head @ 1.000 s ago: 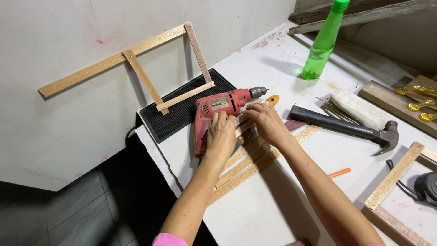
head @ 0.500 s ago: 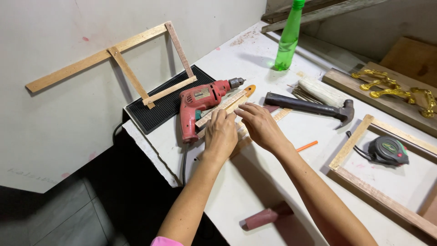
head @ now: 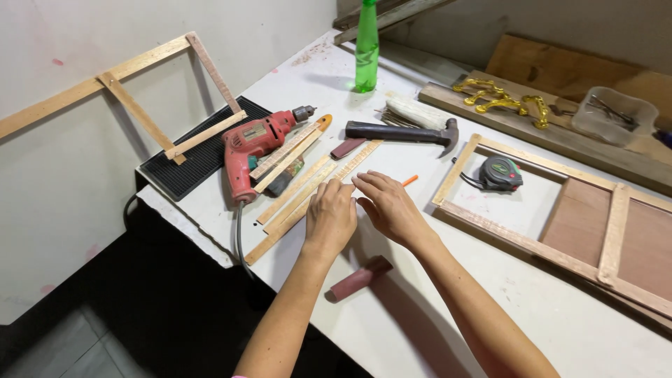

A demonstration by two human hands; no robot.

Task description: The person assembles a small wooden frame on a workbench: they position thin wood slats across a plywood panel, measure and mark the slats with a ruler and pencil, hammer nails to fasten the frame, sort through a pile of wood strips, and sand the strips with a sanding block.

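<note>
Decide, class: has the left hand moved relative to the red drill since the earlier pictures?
Yes. The left hand has come off the red drill, toward the person; it now rests on the wooden strips.

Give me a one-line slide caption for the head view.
Left hand and right hand rest on thin wooden strips beside a red drill and hammer on a white workbench.

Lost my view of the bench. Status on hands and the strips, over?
Left hand and right hand open, flat, fingertips at the wooden strips. Strips flat on white table. Red drill lies against their far ends; hammer beyond.
</note>
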